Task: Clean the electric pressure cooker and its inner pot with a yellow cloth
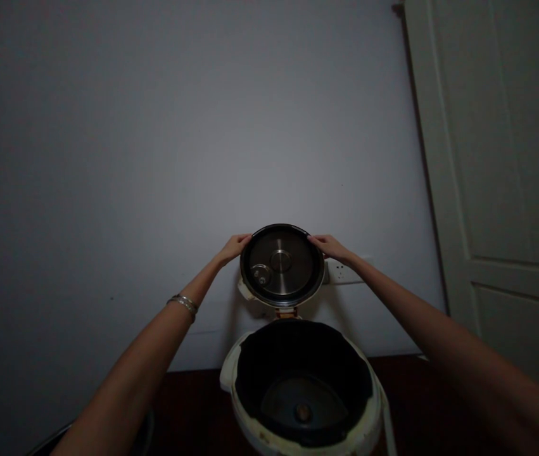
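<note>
Head: open cooker (262, 436) (lower body beyond frame).

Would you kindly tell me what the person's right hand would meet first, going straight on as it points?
The right hand would meet the open lid first, whose rim it seems to grip; exact depth is unclear.
</note>
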`<move>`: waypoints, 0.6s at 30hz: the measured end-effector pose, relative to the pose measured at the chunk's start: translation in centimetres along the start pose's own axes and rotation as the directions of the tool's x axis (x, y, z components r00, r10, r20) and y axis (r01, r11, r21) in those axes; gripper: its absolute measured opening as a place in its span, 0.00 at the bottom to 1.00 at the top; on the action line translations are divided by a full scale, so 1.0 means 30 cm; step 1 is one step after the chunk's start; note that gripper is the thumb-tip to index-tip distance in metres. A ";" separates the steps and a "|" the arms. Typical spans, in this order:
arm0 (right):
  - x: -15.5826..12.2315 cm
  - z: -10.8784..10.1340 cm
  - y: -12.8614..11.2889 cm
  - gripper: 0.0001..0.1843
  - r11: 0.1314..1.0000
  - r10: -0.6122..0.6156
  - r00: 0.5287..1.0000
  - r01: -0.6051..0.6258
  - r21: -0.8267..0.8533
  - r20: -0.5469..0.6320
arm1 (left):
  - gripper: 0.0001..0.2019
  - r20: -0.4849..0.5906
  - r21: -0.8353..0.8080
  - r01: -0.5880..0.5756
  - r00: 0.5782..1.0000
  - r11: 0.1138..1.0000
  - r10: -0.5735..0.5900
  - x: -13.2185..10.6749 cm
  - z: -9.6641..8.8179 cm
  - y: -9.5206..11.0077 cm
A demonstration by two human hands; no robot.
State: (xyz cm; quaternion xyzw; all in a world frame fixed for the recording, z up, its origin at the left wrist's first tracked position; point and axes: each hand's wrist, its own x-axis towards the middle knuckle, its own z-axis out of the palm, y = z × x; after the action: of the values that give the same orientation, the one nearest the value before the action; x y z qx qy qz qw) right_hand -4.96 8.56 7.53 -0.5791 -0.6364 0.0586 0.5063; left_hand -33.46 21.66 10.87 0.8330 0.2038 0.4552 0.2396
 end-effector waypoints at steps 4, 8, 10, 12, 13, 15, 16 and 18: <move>-0.023 -0.004 0.000 0.25 0.999 -0.027 0.998 0.024 -0.044 -0.061 | 0.21 -0.097 -0.020 0.007 0.995 1.000 -0.009 -0.017 0.033 0.002; -0.154 -0.026 0.014 0.30 0.992 -0.059 0.983 0.039 -0.121 -0.171 | 0.25 -0.252 -0.035 0.066 0.965 0.997 -0.073 -0.042 0.056 -0.004; -0.298 -0.033 0.029 0.28 0.969 -0.174 0.954 0.122 -0.214 -0.245 | 0.26 -0.305 -0.059 0.113 0.944 0.992 -0.125 -0.065 0.054 -0.007; -0.495 -0.027 0.048 0.25 0.958 -0.226 0.931 0.159 -0.240 -0.285 | 0.26 -0.339 -0.094 0.159 0.923 0.983 -0.181 -0.102 0.046 -0.009; -0.608 -0.019 0.057 0.23 0.963 -0.207 0.932 0.141 -0.229 -0.299 | 0.25 -0.348 -0.115 0.178 0.914 0.977 -0.208 -0.128 0.041 -0.009; -0.844 0.010 0.075 0.17 0.974 -0.156 0.947 0.100 -0.204 -0.281 | 0.24 -0.356 -0.163 0.203 0.901 0.965 -0.250 -0.192 0.029 -0.008; -0.959 0.029 0.081 0.14 0.975 -0.128 0.964 0.079 -0.208 -0.234 | 0.24 -0.358 -0.181 0.209 0.896 0.961 -0.262 -0.230 0.023 -0.008; -1.165 0.075 0.082 0.14 0.972 -0.143 0.988 0.129 -0.196 -0.058 | 0.23 -0.363 -0.240 0.201 0.889 0.950 -0.280 -0.313 0.011 -0.009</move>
State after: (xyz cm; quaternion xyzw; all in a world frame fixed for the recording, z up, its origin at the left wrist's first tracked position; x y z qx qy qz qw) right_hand -11.30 -17.34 -15.32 -0.5820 -0.6585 -0.0586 0.4735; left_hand -37.93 16.57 4.33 0.6652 0.3039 0.5973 0.3292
